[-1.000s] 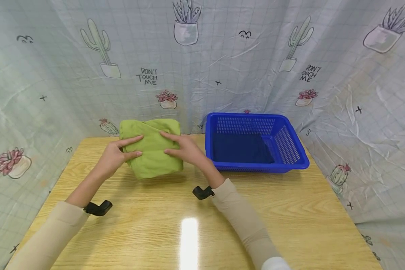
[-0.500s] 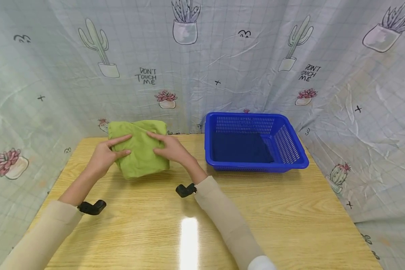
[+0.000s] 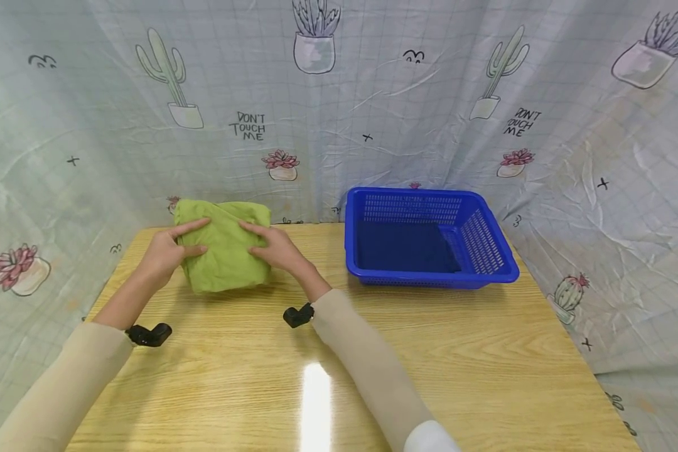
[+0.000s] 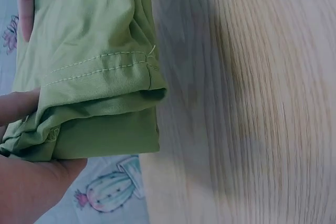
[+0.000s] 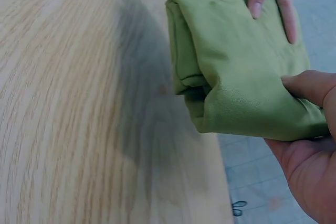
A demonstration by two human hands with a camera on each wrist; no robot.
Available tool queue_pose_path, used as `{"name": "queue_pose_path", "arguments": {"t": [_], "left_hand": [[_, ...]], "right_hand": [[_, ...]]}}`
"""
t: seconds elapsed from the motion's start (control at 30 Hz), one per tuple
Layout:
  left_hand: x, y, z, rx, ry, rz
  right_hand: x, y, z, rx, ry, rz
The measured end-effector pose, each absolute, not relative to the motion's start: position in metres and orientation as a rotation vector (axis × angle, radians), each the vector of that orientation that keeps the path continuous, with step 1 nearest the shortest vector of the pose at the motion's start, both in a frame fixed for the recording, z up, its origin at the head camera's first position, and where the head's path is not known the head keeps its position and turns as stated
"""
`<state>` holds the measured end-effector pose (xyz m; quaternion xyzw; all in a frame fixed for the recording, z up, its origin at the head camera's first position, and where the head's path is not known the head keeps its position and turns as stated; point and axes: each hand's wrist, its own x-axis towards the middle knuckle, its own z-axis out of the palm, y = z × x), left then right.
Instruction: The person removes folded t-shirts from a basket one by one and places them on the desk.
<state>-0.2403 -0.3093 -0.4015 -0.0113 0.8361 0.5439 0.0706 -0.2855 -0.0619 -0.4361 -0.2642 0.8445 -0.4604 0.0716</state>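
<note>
A folded lime-green cloth garment (image 3: 223,257) is held up over the back left of the table, its shadow on the wood below. A double-stitched hem and layered folds (image 4: 100,72) show in the left wrist view. My left hand (image 3: 166,251) grips the left side, finger and thumb spread over the face and the palm tucked beneath. On the other side my right hand (image 3: 279,248) grips it likewise; in the right wrist view its thumb presses on the cloth and the palm (image 5: 310,171) lies under the edge. The remaining fingers are hidden behind the garment.
A blue plastic basket (image 3: 429,276) with slotted walls stands at the back right of the wooden table (image 3: 457,358). Inside lies a folded dark navy cloth (image 3: 403,248). A patterned curtain (image 3: 373,94) hangs close behind the table's far edge.
Both hands have carried the green garment left, away from the basket, more in the first half second than in the second. The basket and the navy cloth have stayed put.
</note>
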Motion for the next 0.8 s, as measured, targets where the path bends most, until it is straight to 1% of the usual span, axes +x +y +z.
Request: {"name": "queue_pose_path", "arguments": {"t": [0.2, 0.47, 0.67, 0.8], "left_hand": [[-0.25, -0.32, -0.409, -0.017, 2.567, 1.587], [-0.266, -0.333, -0.431, -0.018, 2.619, 1.485], [-0.274, -0.341, -0.439, -0.054, 2.644, 1.455], [-0.281, -0.347, -0.438, -0.073, 2.691, 1.413]], "right_hand": [[-0.293, -0.075, -0.447, -0.739, 2.58, -1.394], [-0.299, -0.087, -0.461, -0.641, 2.619, -1.348], [-0.305, -0.097, -0.462, -0.649, 2.692, -1.228], [-0.309, -0.106, -0.462, -0.608, 2.702, -1.204]]}}
